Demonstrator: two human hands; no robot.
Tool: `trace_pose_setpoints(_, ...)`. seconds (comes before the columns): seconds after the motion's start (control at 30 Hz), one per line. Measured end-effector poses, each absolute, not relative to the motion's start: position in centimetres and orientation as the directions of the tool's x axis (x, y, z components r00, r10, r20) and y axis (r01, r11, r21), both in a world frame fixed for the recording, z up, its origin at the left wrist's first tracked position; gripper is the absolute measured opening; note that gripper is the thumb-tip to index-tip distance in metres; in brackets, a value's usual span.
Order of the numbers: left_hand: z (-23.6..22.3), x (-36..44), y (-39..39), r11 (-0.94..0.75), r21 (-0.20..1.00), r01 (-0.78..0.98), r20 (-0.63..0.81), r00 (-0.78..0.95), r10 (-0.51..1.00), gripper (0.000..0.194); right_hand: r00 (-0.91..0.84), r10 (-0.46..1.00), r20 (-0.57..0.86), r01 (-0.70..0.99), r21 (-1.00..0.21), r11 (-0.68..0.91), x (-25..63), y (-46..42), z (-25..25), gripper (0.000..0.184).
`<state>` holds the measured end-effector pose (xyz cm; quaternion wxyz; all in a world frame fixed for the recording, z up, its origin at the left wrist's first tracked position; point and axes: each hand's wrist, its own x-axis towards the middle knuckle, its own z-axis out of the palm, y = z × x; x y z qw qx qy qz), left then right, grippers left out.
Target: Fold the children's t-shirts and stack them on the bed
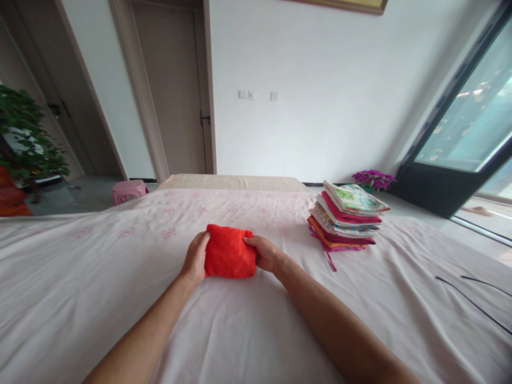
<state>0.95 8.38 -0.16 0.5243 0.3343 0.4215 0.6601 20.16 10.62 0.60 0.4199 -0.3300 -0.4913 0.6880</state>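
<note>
A bright red garment point(231, 253) with a pattern of small holes is folded into a compact bundle in front of me. My left hand point(197, 258) grips its left edge, thumb on top and the fingers hidden behind or beneath. On the opposite edge my right hand point(264, 252) pinches the cloth near the upper right corner, thumb uppermost. The bundle is at or just above the pale sheet point(224, 330); I cannot tell whether it touches. To the right stands a stack of folded clothes point(348, 218) in white, pink, orange and patterned cloth, with a pink strap trailing from its base.
Two thin dark cords point(474, 302) lie at the sheet's right side. Beyond the bed-like surface are a pink stool point(130, 191), purple flowers point(374, 180), a leafy plant point(30, 133), a closed door point(170, 90) and a glass door point(460, 117).
</note>
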Motion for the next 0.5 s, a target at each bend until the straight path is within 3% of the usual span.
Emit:
trace_pose_setpoints(0.13, -0.8, 0.9, 8.7, -0.107, 0.919, -0.38, -0.009, -0.291, 0.957, 0.047, -0.375, 0.921, -0.109, -0.412, -0.87, -0.271, 19.7, 10.5, 0.4, 0.032)
trace_pose_setpoints(0.4, -0.9, 0.7, 8.6, -0.069, 0.962, -0.263, -0.016, -0.31, 0.951, 0.042, -0.176, 0.982, -0.064, -0.465, -0.874, -0.14, 19.5, 10.4, 1.4, 0.019)
trace_pose_setpoints(0.5, -0.9, 0.2, 8.6, -0.055, 0.946, -0.319, -0.035, -0.271, 0.962, 0.038, -0.078, 0.997, 0.013, -0.537, -0.843, -0.031, 20.3, 10.6, 3.5, 0.017)
